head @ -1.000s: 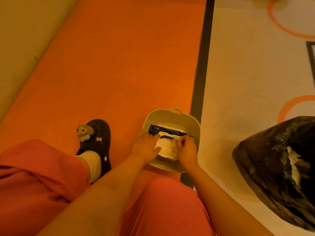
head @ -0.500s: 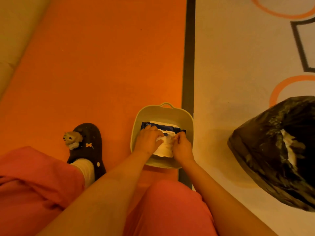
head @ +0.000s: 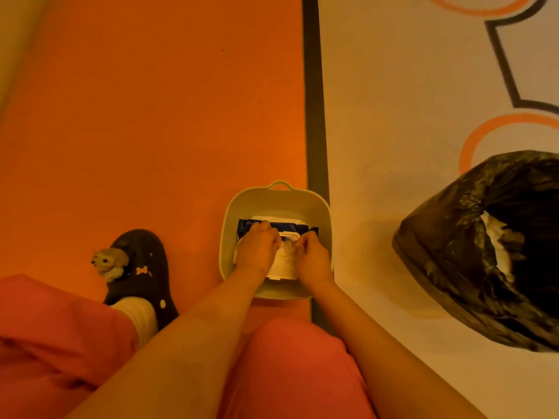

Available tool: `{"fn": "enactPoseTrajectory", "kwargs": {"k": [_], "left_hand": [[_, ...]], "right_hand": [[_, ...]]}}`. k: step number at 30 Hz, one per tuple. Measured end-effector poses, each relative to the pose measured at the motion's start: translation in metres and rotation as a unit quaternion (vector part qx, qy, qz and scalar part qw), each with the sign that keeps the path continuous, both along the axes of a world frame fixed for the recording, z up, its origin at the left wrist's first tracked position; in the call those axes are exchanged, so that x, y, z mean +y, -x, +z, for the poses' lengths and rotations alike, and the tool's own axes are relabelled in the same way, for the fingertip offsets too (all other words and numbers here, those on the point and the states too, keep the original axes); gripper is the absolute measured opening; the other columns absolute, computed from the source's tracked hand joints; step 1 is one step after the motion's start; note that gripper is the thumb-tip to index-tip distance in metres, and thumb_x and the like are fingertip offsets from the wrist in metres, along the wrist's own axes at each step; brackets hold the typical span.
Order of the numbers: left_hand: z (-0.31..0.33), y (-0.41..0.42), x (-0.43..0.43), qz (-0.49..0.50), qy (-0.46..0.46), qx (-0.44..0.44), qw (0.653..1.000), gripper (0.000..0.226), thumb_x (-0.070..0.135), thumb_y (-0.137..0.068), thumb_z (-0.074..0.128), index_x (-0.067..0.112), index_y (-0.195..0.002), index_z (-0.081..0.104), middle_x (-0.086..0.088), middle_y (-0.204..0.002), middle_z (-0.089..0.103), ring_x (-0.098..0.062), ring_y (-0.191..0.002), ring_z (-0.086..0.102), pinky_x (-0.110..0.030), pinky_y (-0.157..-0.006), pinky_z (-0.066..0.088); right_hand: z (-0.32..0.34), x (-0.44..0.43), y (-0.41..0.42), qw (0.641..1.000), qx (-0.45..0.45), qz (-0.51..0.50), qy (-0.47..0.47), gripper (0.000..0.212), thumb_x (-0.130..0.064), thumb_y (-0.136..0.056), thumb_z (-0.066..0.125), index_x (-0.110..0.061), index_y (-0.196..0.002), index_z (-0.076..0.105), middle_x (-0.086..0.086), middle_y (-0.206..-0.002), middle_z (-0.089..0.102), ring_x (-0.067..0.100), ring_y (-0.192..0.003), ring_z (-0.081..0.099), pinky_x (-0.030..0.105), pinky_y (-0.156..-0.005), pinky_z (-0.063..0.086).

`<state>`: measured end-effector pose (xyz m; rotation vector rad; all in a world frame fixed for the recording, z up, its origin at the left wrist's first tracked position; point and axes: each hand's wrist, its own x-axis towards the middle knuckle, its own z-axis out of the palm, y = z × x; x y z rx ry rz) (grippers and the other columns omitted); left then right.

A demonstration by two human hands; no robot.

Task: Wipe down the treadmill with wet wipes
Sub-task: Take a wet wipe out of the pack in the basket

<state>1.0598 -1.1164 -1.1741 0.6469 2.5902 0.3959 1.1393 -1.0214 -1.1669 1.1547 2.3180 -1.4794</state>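
— Two grips in the basin (head: 273, 198)?
— Head view: yes. The left grip (head: 258, 252), fingers bent, holds down the wipe pack (head: 272, 224). The right grip (head: 312, 257) pinches the wipe (head: 287, 247) at its opening.
— Which is nearer?
— The wipe lies between them, touching the right; I judge that one pulls upward.

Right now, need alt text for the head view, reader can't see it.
Seen from above, a person's left hand holds a pack of wipes in a pale tub on an orange floor while the right hand pinches at its white opening. A black bin bag sits to the right, a dark clog to the left.
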Motion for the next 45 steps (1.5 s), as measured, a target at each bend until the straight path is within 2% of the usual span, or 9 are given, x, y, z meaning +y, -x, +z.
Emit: {"fn": "enactPoseTrajectory", "kwargs": {"k": [9,15,18,23,25,28,31,38,45], "left_hand": [[-0.003,-0.004,-0.009,-0.002,-0.052,-0.014,0.999,0.014,0.011,-0.097,0.05,0.006,-0.099,0.063,-0.012,-0.112,0.056,-0.029,-0.106,0.048,-0.042,-0.089,0.04],[0.003,-0.007,-0.016,0.023,-0.034,-0.044,0.998,0.016,0.007,-0.097,0.045,0.003,-0.101,0.06,-0.016,-0.114,0.054,-0.031,-0.108,0.046,-0.041,-0.088,0.039],[0.012,-0.007,-0.017,0.088,-0.091,-0.062,0.99,0.015,0.002,-0.098,0.043,0.001,-0.096,0.058,-0.018,-0.112,0.054,-0.031,-0.106,0.048,-0.037,-0.088,0.038],[0.031,-0.009,-0.012,0.19,-0.188,-0.12,0.956,0.014,0.006,-0.103,0.035,0.012,-0.092,0.043,-0.011,-0.095,0.056,-0.025,-0.085,0.053,-0.037,-0.076,0.041],[0.038,-0.01,-0.013,0.218,-0.206,-0.117,0.947,0.014,0.009,-0.104,0.032,0.011,-0.092,0.039,-0.003,-0.075,0.047,-0.017,-0.066,0.045,-0.036,-0.063,0.037],[0.05,-0.009,-0.016,0.215,-0.216,-0.089,0.948,0.011,0.01,-0.105,0.032,0.009,-0.095,0.038,0.0,-0.067,0.041,-0.013,-0.058,0.038,-0.032,-0.055,0.031],[0.057,-0.007,-0.023,0.19,-0.193,-0.064,0.961,0.011,0.016,-0.106,0.032,0.01,-0.099,0.038,0.0,-0.07,0.04,-0.013,-0.058,0.037,-0.031,-0.055,0.033],[0.06,-0.005,-0.043,0.179,-0.139,-0.024,0.974,0.006,0.018,-0.105,0.035,0.017,-0.101,0.038,-0.003,-0.079,0.048,-0.017,-0.067,0.047,-0.027,-0.053,0.032],[0.061,-0.004,-0.05,0.206,-0.13,-0.024,0.97,0.012,0.018,-0.105,0.034,0.012,-0.109,0.044,-0.008,-0.085,0.053,-0.023,-0.071,0.052,-0.036,-0.06,0.039]], "right_hand": [[0.004,-0.001,0.003,1.0,-0.003,-0.014,-0.004,0.011,-0.016,-0.102,0.044,-0.012,-0.092,0.043,0.004,-0.087,0.052,0.018,-0.079,0.05,0.013,-0.052,0.029],[0.01,-0.007,0.004,1.0,-0.009,-0.01,0.008,0.01,-0.012,-0.101,0.043,-0.011,-0.091,0.045,0.005,-0.088,0.053,0.017,-0.079,0.05,0.014,-0.053,0.031],[0.014,-0.005,0.004,1.0,-0.003,-0.002,0.02,0.01,-0.008,-0.1,0.043,-0.01,-0.091,0.047,0.006,-0.089,0.053,0.018,-0.081,0.049,0.014,-0.055,0.032],[0.018,-0.003,0.004,1.0,0.011,-0.012,0.026,0.01,-0.007,-0.099,0.044,-0.01,-0.09,0.048,0.006,-0.088,0.054,0.019,-0.084,0.05,0.015,-0.057,0.033],[0.02,-0.003,0.004,0.999,0.018,-0.013,0.03,0.011,-0.008,-0.098,0.046,-0.012,-0.088,0.049,0.003,-0.085,0.054,0.019,-0.082,0.051,0.015,-0.056,0.033],[0.022,0.0,0.005,0.999,0.023,-0.025,0.035,0.009,-0.012,-0.098,0.051,-0.012,-0.089,0.054,0.003,-0.087,0.057,0.018,-0.083,0.052,0.017,-0.057,0.034],[0.024,0.001,0.009,0.998,0.025,-0.033,0.039,0.011,-0.013,-0.098,0.052,-0.007,-0.097,0.061,0.01,-0.097,0.064,0.017,-0.086,0.054,0.024,-0.064,0.038],[0.014,-0.012,0.021,0.996,0.007,0.011,0.084,0.008,-0.01,-0.097,0.051,-0.013,-0.096,0.059,0.009,-0.107,0.065,0.02,-0.094,0.056,0.028,-0.075,0.04],[0.004,-0.02,0.026,0.994,-0.007,0.059,0.095,0.024,0.001,-0.096,0.041,-0.011,-0.102,0.06,0.01,-0.117,0.063,0.029,-0.109,0.056,0.026,-0.08,0.038]]}}
